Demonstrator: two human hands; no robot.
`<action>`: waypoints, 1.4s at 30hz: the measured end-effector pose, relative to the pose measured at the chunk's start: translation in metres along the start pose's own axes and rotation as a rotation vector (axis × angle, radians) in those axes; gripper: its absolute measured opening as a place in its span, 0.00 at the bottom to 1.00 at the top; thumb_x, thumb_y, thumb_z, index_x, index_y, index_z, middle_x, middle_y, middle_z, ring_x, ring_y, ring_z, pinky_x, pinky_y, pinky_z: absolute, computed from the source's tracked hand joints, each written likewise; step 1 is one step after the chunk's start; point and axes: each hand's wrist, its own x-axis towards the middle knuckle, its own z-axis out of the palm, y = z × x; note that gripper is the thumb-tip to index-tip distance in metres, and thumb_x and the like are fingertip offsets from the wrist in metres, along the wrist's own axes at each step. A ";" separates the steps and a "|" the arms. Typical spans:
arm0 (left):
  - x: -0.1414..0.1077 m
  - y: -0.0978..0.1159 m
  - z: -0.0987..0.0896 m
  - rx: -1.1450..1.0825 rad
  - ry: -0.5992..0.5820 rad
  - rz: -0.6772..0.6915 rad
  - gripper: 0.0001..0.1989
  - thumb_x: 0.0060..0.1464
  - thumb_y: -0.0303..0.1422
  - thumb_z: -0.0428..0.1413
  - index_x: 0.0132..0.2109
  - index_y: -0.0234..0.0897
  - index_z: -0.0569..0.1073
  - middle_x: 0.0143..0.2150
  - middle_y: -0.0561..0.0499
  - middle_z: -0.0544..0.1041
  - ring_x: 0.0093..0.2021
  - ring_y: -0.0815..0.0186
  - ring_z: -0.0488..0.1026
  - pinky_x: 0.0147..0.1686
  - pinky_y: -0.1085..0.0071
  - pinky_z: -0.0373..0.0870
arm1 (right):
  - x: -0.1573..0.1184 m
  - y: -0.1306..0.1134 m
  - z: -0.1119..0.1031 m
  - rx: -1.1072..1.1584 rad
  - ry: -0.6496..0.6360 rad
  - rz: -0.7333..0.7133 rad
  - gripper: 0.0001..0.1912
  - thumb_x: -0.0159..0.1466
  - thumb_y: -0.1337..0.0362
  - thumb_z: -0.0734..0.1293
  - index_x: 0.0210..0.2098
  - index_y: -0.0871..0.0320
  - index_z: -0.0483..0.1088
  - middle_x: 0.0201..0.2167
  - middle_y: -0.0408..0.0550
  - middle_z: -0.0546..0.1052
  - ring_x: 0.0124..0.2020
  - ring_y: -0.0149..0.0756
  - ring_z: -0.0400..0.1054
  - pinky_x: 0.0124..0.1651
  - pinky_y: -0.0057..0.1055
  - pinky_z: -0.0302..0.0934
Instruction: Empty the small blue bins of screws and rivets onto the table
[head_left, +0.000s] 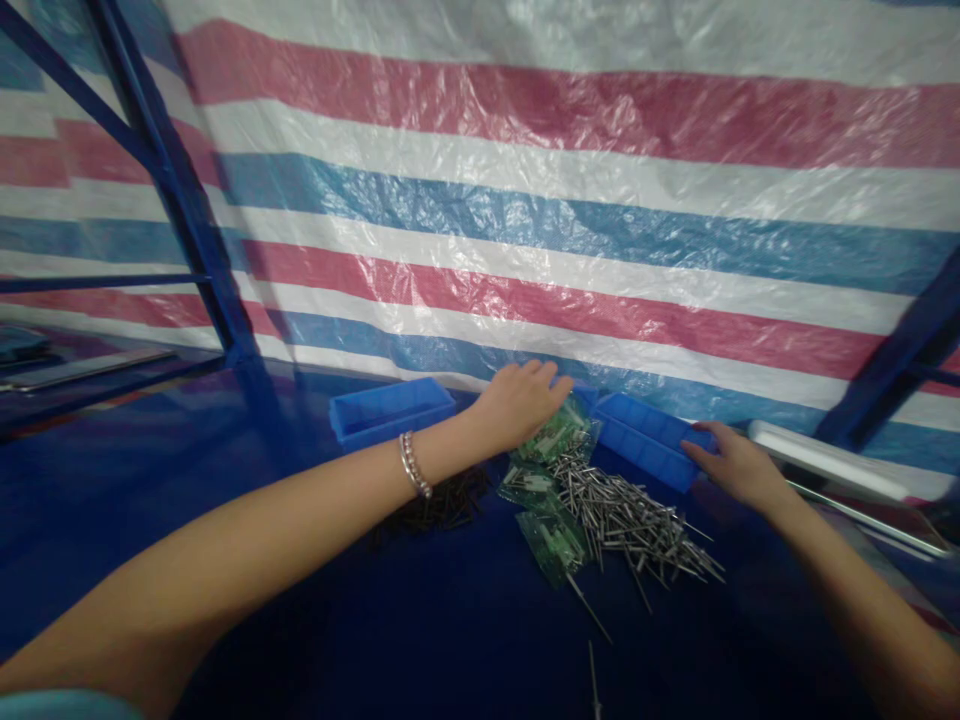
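The step in hand appears to be handling the small plastic bags near the middle of the tabletop's rear edge. The left hand lies over the topmost, fingers bent; whether it grips anything I cannot tell. The right hand grasps the right end of a blue tray behind the heaped metal pins. The next move seems to call for a steady tray and care around the loose pins.

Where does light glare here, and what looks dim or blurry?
Head view: bright glare flecks the striped sheet. Head view: the dark pile by the left forearm looks dim, the silvery pins clearer. Head view: the dark item at far left is blurred.
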 end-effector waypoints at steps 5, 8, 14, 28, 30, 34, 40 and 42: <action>0.015 -0.036 0.015 0.015 -0.047 -0.094 0.12 0.62 0.34 0.54 0.49 0.32 0.68 0.45 0.45 0.70 0.41 0.61 0.71 0.39 0.62 0.72 | 0.001 -0.007 -0.012 -0.055 -0.117 0.021 0.16 0.64 0.58 0.63 0.49 0.59 0.67 0.47 0.50 0.71 0.42 0.37 0.69 0.43 0.41 0.66; 0.013 -0.045 0.025 -0.002 -0.104 -0.024 0.11 0.62 0.35 0.54 0.48 0.32 0.69 0.42 0.47 0.70 0.38 0.63 0.71 0.36 0.65 0.72 | 0.001 -0.010 -0.017 -0.075 -0.138 0.012 0.15 0.64 0.58 0.63 0.48 0.59 0.67 0.46 0.50 0.72 0.42 0.37 0.69 0.43 0.41 0.66; -0.004 -0.032 0.022 0.002 -0.122 0.089 0.10 0.62 0.34 0.53 0.47 0.32 0.68 0.40 0.47 0.71 0.35 0.65 0.71 0.34 0.66 0.72 | -0.002 -0.015 -0.017 -0.108 -0.172 0.028 0.15 0.65 0.58 0.63 0.49 0.58 0.67 0.48 0.50 0.71 0.43 0.37 0.68 0.44 0.41 0.65; -0.039 -0.013 0.008 0.042 -0.008 0.087 0.08 0.63 0.33 0.52 0.44 0.32 0.69 0.38 0.49 0.70 0.33 0.67 0.70 0.32 0.69 0.71 | -0.007 -0.025 -0.022 -0.143 -0.194 0.047 0.16 0.65 0.58 0.63 0.50 0.58 0.66 0.48 0.50 0.71 0.44 0.38 0.68 0.44 0.42 0.65; -0.036 -0.019 0.005 0.034 0.000 0.051 0.08 0.63 0.34 0.52 0.44 0.32 0.69 0.38 0.48 0.70 0.33 0.66 0.70 0.32 0.68 0.71 | -0.008 -0.027 -0.022 -0.146 -0.195 0.054 0.16 0.64 0.58 0.63 0.50 0.58 0.66 0.48 0.50 0.70 0.44 0.38 0.68 0.44 0.42 0.65; -0.025 -0.034 -0.001 0.013 0.024 -0.053 0.10 0.63 0.34 0.53 0.46 0.32 0.69 0.40 0.47 0.70 0.35 0.65 0.70 0.34 0.67 0.72 | -0.010 -0.030 -0.023 -0.144 -0.185 0.064 0.17 0.64 0.58 0.63 0.50 0.58 0.66 0.49 0.50 0.70 0.44 0.39 0.68 0.44 0.42 0.65; 0.005 -0.053 0.006 -0.062 0.051 -0.240 0.13 0.62 0.35 0.53 0.50 0.32 0.67 0.45 0.45 0.70 0.39 0.62 0.71 0.37 0.63 0.72 | -0.013 -0.034 -0.025 -0.141 -0.143 0.083 0.17 0.65 0.56 0.62 0.49 0.58 0.67 0.47 0.51 0.71 0.44 0.39 0.68 0.44 0.43 0.65; 0.015 -0.057 0.016 -0.107 0.040 -0.269 0.13 0.62 0.35 0.53 0.51 0.33 0.67 0.46 0.45 0.69 0.41 0.61 0.71 0.38 0.62 0.72 | -0.015 -0.035 -0.028 -0.136 -0.106 0.092 0.21 0.64 0.50 0.59 0.48 0.58 0.69 0.45 0.56 0.72 0.46 0.48 0.67 0.42 0.48 0.64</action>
